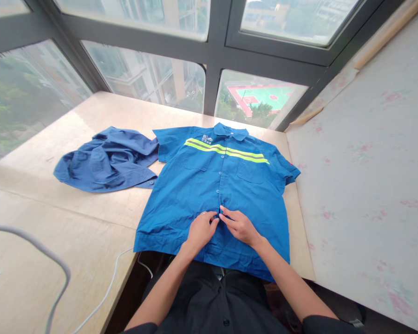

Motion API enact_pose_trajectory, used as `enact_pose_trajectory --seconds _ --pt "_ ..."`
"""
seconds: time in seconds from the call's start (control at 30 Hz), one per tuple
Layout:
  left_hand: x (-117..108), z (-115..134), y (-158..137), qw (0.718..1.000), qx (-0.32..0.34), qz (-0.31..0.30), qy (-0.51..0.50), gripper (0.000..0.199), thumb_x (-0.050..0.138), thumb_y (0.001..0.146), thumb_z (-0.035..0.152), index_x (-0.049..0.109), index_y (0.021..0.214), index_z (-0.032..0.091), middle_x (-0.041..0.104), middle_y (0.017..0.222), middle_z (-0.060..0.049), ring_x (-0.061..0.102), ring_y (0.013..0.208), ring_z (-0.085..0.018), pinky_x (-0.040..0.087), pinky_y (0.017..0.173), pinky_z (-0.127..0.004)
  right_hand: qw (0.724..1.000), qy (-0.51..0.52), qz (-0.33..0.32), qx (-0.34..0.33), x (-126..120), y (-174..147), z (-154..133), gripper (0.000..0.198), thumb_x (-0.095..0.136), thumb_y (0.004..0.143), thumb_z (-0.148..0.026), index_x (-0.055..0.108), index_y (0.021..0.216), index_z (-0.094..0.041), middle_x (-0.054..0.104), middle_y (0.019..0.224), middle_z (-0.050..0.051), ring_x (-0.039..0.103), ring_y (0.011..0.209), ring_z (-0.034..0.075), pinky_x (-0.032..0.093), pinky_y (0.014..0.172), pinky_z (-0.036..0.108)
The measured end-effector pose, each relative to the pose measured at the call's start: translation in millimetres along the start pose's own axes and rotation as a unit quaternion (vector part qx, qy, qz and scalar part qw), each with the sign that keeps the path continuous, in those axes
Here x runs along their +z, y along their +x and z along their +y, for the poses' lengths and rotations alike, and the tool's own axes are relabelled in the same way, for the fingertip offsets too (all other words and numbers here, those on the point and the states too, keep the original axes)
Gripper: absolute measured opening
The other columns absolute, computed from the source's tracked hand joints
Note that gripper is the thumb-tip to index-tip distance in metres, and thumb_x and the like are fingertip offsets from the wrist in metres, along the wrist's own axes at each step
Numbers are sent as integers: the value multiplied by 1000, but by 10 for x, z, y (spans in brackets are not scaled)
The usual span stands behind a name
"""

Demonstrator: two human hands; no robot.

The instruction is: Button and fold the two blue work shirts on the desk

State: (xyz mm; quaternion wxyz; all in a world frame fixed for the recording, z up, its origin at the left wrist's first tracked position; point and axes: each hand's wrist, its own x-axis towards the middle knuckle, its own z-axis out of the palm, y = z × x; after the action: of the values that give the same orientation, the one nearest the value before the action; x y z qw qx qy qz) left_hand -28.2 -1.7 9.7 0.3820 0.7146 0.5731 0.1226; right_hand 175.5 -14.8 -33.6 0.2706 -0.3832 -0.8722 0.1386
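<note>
On the blue shirt (181, 185), the left hand (202, 229) and right hand (242, 227) (angled inward, nearly meeting) pinch the placket (219, 183).

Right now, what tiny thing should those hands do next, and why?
Perhaps fasten the blue shirt where the left fingers and right fingers are: they're close together at its front, and the buttons nearer the collar look fastened.

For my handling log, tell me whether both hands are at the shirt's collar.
No, the left hand and right hand are close together at the lower front of the blue shirt, well below its collar.
</note>
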Motion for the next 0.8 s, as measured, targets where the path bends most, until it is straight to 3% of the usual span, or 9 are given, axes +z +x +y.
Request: enact_pose_trajectory --seconds 0.27,0.47,0.67,0.8 --pt "60 32 -39 1000 -12 9 -8 30 48 95 35 76 96 26 73 94 -5 64 88 -18 44 77 -27 1000 -4 -16 10 -25 12 -15 46 42 95 -13 52 139 -21 55 140 16 63 117 24 54 89 41" --pt "65 -8 -39 1000 -5 17 9 26 50 93 30 75 88 24 73 90 -4 63 81 -16 40 71 -26 1000 3 13 12 38 -18 -12 43 43 95 -11 54 135 -21 59 136 15 61 120 23 53 89 40" --pt "105 -20 -30 999 -23 30 29 22 53 89 27 73 81 22 72 83 -4 62 75 -16 38 67 -26 999 7 8 30 -8 50 -70 30 47 95 -14 63 119 -20 64 129 13 61 116 23 51 89 39" --pt "122 -22 -33 998 -29 49 35 24 53 90 31 72 80 21 72 82 -4 63 76 -17 38 67 -26 999 11 -24 30 -99 170 -91 19 50 95 -21 67 104 -20 70 114 10 65 102 22 51 87 38"
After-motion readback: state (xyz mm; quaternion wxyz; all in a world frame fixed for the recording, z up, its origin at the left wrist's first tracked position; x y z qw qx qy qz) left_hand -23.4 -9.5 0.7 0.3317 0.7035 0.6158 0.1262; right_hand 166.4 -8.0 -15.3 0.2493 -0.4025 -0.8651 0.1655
